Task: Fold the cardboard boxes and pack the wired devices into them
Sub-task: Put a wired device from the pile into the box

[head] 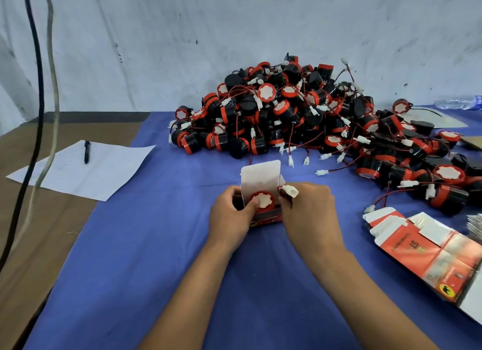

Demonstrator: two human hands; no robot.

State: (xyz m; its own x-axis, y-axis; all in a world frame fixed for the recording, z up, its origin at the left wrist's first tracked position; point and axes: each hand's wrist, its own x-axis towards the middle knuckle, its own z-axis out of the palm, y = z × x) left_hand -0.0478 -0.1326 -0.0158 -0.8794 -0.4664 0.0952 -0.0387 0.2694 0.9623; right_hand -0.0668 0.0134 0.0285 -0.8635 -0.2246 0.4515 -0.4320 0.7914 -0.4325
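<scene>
Small cardboard box (263, 215) at table centre on blue cloth (146, 258), top flap up, white inside showing. One wired device (263, 200) seated in box opening, red rim and white face up. Left hand (230, 214) gripping box left side, fingers curled, thumb pressed against device rim. Right hand (309, 208) at box right side, fingertips pinching white connector (290, 191) w/ folded wire. Behind: large pile of devices (307, 114), red/black w/ loose leads. Right: stack of flat unfolded boxes (422, 248). Left: paper sheet (86, 172) w/ pen (87, 151) on it; two cables (43, 88) hanging down.
</scene>
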